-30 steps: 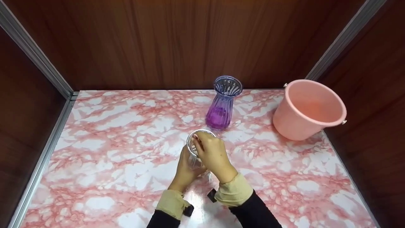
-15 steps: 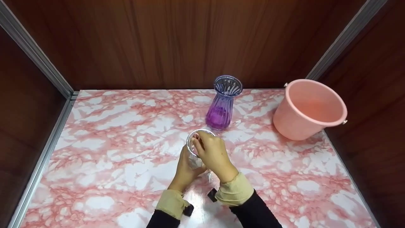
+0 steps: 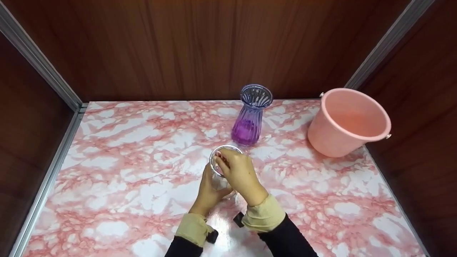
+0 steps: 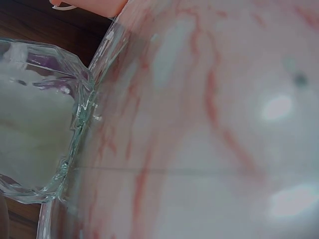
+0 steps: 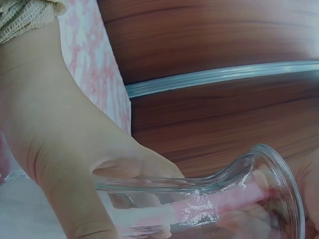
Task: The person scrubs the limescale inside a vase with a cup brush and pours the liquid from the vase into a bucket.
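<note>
My left hand (image 3: 208, 192) grips a clear glass vase (image 3: 219, 182) by its body, mouth upward. In the right wrist view the left hand (image 5: 60, 144) wraps around the vase's glass. My right hand (image 3: 242, 175) is over the mouth, with its curled fingers reaching inside. Those fingers pinch the end of a slim pink-and-white stick-like thing (image 5: 229, 199) running down inside the neck; its exact kind I cannot tell. Thick faceted glass at the vase's base (image 4: 82, 119) shows in the left wrist view, with something whitish behind it.
Behind the hands stands a ribbed purple glass vase (image 3: 248, 121), shading to bluish at its flared rim. A pink bucket (image 3: 330, 139) is at the back right. The pink-and-white marbled tabletop (image 3: 117, 185) is bordered by dark wood panels (image 3: 160, 50) at the back and sides.
The right hand's fingers shift slightly inside the vase's mouth. The left hand keeps its grip, and the purple vase and bucket stay in place.
</note>
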A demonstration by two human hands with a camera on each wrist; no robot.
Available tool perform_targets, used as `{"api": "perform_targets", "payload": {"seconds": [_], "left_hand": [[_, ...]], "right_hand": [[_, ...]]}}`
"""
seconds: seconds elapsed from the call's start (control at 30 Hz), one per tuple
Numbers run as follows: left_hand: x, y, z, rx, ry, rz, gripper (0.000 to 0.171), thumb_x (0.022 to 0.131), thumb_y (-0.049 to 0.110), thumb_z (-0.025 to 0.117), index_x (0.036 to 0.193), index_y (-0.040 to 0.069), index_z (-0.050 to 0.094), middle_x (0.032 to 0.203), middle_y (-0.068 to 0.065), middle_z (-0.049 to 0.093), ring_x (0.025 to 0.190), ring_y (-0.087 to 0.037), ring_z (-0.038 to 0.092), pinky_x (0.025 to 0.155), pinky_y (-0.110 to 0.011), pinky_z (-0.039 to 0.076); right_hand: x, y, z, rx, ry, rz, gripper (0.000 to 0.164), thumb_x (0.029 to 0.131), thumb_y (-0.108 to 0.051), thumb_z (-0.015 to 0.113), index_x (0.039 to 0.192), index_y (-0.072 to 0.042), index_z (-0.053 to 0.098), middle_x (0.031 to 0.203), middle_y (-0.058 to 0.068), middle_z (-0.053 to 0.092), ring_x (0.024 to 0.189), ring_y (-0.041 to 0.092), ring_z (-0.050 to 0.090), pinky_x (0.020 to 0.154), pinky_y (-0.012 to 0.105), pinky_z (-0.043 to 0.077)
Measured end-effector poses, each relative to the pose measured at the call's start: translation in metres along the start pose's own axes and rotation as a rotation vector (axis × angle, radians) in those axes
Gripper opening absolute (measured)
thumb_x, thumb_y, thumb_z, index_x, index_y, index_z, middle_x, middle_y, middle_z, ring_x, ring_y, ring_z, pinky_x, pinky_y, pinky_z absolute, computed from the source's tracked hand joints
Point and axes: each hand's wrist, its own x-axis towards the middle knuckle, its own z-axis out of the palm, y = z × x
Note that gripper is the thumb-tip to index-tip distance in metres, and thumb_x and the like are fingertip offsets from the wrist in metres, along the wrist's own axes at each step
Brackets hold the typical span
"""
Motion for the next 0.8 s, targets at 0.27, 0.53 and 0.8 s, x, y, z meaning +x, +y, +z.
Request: {"api": "perform_targets", "payload": {"seconds": [0.27,0.53,0.8], "left_hand": [[-0.0022,0.0011,-0.0008,-0.02,-0.001,-0.032,0.099,0.072,0.012,0.087,0.153,0.003,0.032,0.152,-0.017,0.041,0.141,-0.032,0.038,0.12,-0.052,0.026],[-0.0008,-0.0004,-0.0007,-0.016,-0.002,-0.02,0.098,0.072,0.012,0.086,0.152,0.0,0.031,0.151,-0.017,0.042,0.138,-0.033,0.04,0.118,-0.053,0.03],[-0.0004,-0.0017,-0.0023,0.012,-0.005,0.026,0.099,0.071,0.012,0.089,0.15,-0.002,0.031,0.15,-0.018,0.043,0.139,-0.031,0.039,0.121,-0.048,0.028]], "right_hand": [[-0.0007,0.0003,0.0018,0.044,0.065,0.0,0.006,0.094,-0.011,0.071,0.092,-0.006,0.073,0.089,0.006,0.074,0.078,0.019,0.07,0.069,0.034,0.059],[-0.0008,0.0017,0.0058,0.042,0.089,-0.013,0.005,0.095,-0.007,0.069,0.096,-0.005,0.074,0.095,0.005,0.074,0.086,0.018,0.071,0.077,0.032,0.06],[0.0009,-0.001,0.0055,-0.055,0.017,-0.021,0.006,0.093,-0.006,0.071,0.097,-0.004,0.074,0.095,0.008,0.072,0.089,0.026,0.069,0.08,0.039,0.059]]}}
